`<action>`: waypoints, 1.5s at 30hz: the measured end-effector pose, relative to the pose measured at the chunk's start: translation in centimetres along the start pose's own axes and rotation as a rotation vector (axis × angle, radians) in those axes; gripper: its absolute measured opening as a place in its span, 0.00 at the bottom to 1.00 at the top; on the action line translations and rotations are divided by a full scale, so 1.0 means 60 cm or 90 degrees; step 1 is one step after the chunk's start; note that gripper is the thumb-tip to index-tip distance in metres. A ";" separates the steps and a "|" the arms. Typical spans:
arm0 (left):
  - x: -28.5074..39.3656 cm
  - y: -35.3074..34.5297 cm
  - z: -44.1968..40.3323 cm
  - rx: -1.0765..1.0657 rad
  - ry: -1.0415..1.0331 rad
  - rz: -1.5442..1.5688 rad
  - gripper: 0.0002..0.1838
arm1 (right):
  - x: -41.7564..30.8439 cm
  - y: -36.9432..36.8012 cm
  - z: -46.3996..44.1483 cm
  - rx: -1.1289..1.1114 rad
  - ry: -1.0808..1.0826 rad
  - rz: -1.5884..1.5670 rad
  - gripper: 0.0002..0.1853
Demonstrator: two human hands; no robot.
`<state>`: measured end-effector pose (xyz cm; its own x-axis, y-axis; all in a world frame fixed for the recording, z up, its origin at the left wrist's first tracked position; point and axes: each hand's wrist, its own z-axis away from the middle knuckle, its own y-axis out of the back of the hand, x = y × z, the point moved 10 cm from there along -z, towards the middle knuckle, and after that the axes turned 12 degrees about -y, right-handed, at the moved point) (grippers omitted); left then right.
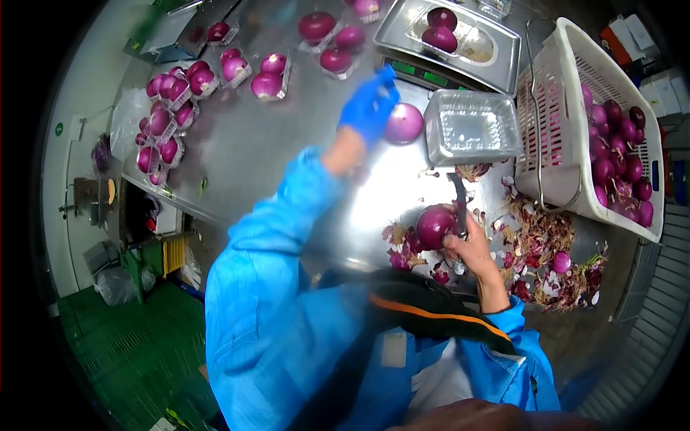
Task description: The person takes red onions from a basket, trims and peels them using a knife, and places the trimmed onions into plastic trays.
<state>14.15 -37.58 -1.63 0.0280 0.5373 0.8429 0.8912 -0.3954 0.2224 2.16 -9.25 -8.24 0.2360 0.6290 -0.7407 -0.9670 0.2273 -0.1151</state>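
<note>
My left hand (pixel 369 108), in a blue glove, is stretched out over the steel table and somewhat blurred. Its fingers look apart, and I see nothing in them. Just beside it lies a shiny peeled red onion (pixel 404 124). My bare right hand (pixel 471 248) is closed around a knife (pixel 459 195) with a dark blade pointing away from me. The thumb of this hand touches a dark red onion (pixel 435 227); whether the hand also bears its weight, I cannot tell. A clear plastic tray (pixel 474 128) stands beyond the knife, with no onion in it.
A scale (pixel 449 43) at the back bears a tray of onions. On the right stands a white crate (pixel 568 108) of red onions. Peelings (pixel 539 237) litter the table's right side. Packed onions in clear trays (pixel 269 75) stand at the far left and back.
</note>
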 end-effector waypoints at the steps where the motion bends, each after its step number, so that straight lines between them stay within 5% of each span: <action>1: -0.004 0.017 -0.061 0.039 -0.049 -0.075 0.27 | -0.006 -0.005 -0.001 0.013 0.010 0.059 0.36; 6: -0.177 -0.042 -0.218 -0.021 0.016 -0.248 0.32 | -0.026 -0.015 -0.006 0.040 0.075 0.132 0.37; 8: -0.223 -0.089 -0.253 -0.098 0.082 -0.211 0.26 | -0.043 -0.008 0.000 0.047 0.101 0.117 0.37; 11: -0.282 -0.144 -0.297 -0.347 0.130 -0.348 0.24 | -0.069 0.008 0.011 0.080 0.128 0.132 0.38; 13: -0.288 -0.165 -0.310 -0.500 0.000 -0.616 0.19 | -0.080 0.017 0.017 0.098 0.140 0.153 0.38; 17: -0.285 -0.109 -0.264 -0.130 0.232 0.112 0.15 | -0.085 0.019 0.030 0.095 0.109 0.152 0.39; 19: -0.186 -0.053 -0.268 -0.118 -0.136 -0.048 0.13 | -0.086 0.013 0.034 0.080 0.129 0.121 0.39; 21: -0.126 -0.015 -0.237 -0.118 -0.243 -0.140 0.14 | -0.084 0.011 0.035 0.071 0.167 0.103 0.38; 23: -0.127 0.019 -0.151 -0.027 0.352 0.246 0.14 | -0.076 0.029 0.037 0.120 0.160 0.106 0.38; 29: -0.059 0.128 0.022 -0.230 0.427 0.020 0.17 | -0.123 0.034 0.038 0.155 0.206 0.098 0.32; 36: -0.095 0.125 0.254 -0.361 0.548 -0.027 0.17 | -0.131 -0.034 -0.004 0.167 0.185 0.253 0.36; 37: -0.094 0.118 0.259 -0.431 0.417 -0.050 0.17 | -0.129 -0.044 -0.016 0.160 0.223 0.264 0.36; 41: -0.108 0.160 0.284 -0.156 0.143 -0.154 0.23 | -0.121 -0.070 -0.040 0.189 0.193 0.360 0.37; 45: 0.069 0.084 0.237 -0.281 -0.078 -0.470 0.28 | -0.144 -0.104 -0.053 0.206 0.249 0.444 0.39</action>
<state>25.21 -26.78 -3.98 -0.4164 0.8369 0.3552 0.4445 -0.1534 0.8826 5.83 -18.46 -3.25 -0.5093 0.4158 -0.7535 -0.7895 0.1227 0.6013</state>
